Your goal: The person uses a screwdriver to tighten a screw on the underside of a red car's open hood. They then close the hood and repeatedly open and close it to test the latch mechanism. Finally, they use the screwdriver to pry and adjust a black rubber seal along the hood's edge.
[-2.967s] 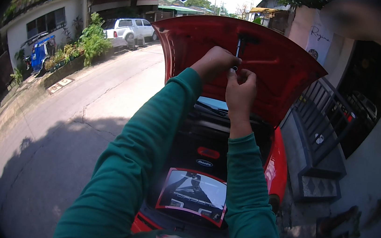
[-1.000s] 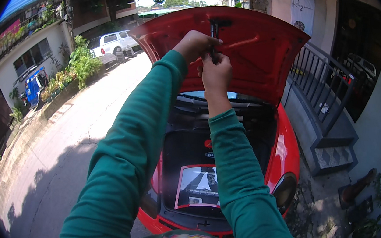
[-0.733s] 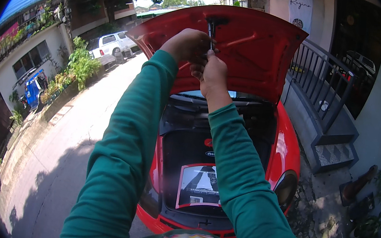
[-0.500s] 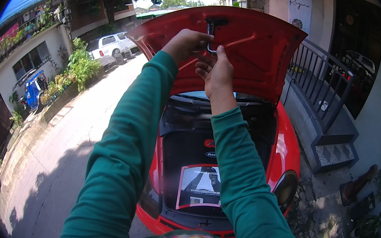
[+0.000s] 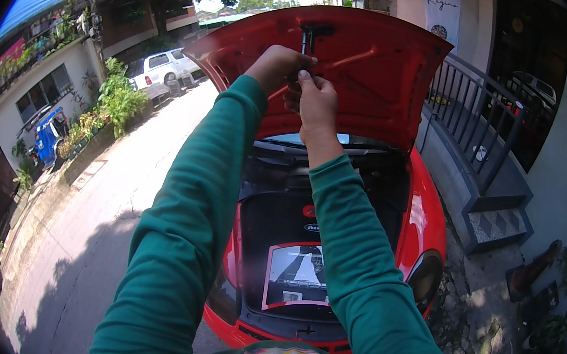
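Metal rod [image 5: 304,42] upright at raised red hood [image 5: 372,72] underside, lower end hidden behind hands. Left hand [image 5: 282,67] grip pinches rod, contact partly covered. Right hand [image 5: 320,104] just below, fingers curled; can't tell if grip holds anything. Right sleeve [image 5: 366,249] cuts off framed panel [image 5: 294,269].

The road [image 5: 142,161] is sunny at nine o'clock and shady at eight. A white car [image 5: 170,70] sits at ten, gray steps [image 5: 497,231] at three.

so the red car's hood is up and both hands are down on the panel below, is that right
The hood is up, but the head view shows the left hand and right hand raised at the metal rod, not down on the panel.
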Available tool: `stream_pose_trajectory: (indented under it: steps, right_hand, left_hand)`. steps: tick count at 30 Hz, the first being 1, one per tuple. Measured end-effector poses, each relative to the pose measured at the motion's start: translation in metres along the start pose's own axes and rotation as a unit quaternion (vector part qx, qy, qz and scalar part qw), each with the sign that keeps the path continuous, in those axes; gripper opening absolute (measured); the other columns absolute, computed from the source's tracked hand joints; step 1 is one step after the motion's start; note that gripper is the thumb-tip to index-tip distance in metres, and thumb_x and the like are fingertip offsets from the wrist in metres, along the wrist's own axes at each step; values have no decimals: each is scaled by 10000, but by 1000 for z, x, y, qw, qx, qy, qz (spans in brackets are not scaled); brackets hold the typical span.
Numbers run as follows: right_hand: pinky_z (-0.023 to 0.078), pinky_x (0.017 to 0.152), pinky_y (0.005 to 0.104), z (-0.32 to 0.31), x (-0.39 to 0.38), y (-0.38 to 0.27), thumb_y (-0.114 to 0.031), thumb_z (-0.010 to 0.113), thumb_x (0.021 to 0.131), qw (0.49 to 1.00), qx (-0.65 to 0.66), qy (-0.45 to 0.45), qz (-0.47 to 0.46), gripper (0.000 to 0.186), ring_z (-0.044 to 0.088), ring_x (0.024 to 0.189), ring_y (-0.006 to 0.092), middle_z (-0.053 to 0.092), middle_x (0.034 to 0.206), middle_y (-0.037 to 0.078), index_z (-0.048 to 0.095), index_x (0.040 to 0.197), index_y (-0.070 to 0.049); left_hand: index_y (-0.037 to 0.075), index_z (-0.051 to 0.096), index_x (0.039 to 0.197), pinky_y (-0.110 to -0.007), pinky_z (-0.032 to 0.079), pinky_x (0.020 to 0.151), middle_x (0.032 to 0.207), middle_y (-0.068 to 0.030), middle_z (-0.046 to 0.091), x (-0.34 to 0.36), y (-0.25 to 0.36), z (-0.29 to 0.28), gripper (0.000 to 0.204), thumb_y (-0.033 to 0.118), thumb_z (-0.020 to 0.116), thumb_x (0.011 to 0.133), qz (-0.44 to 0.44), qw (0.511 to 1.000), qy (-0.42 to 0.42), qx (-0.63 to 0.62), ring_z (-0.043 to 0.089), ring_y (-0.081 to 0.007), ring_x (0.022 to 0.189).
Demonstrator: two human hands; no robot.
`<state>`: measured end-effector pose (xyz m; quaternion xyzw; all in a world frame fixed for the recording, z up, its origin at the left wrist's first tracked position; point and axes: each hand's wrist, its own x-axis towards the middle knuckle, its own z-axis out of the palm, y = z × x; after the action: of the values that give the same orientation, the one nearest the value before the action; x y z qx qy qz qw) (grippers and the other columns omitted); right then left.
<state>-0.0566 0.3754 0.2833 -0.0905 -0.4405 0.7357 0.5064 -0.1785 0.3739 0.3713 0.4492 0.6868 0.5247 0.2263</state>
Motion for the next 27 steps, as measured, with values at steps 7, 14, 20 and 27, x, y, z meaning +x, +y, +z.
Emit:
stream_pose_trajectory:
  steps: [7, 14, 20, 27]
  right_hand:
    - [536, 564, 279, 2, 32, 23, -102, 673, 1025, 966, -188, 40, -170, 293, 689, 695, 128, 713, 925, 95, 565, 1253, 45]
    - [596, 721, 370, 12, 8, 14, -121, 663, 1020, 990, -67, 44, -119, 308, 770, 825, 235, 760, 962, 162, 590, 1254, 65]
    - [587, 738, 421, 3, 13, 24, -203, 678, 1017, 926, -277, 101, -235, 374, 764, 825, 301, 755, 950, 195, 591, 1266, 62]
    - [547, 625, 351, -12, 22, 14, -328, 549, 1102, 949, -291, 54, -111, 351, 722, 746, 193, 744, 905, 145, 650, 1185, -3]
  left_hand:
    - [-45, 726, 1030, -384, 590, 727, 897, -111, 724, 7, 0, 0, 201, 154, 727, 1005, -37, 982, -53, -180, 688, -206, 771]
    - [-40, 740, 1051, -337, 566, 705, 946, -96, 730, 9, -7, -15, 189, 136, 746, 985, -1, 996, -33, -85, 683, -205, 764]
    - [-13, 753, 1049, -297, 532, 684, 915, -54, 709, 4, -3, -6, 243, 177, 836, 924, 30, 998, -2, -50, 675, -166, 761]
    - [24, 735, 1121, -345, 560, 735, 947, -62, 719, -17, -5, 1, 256, 254, 693, 1016, 19, 993, -51, -106, 683, -177, 812]
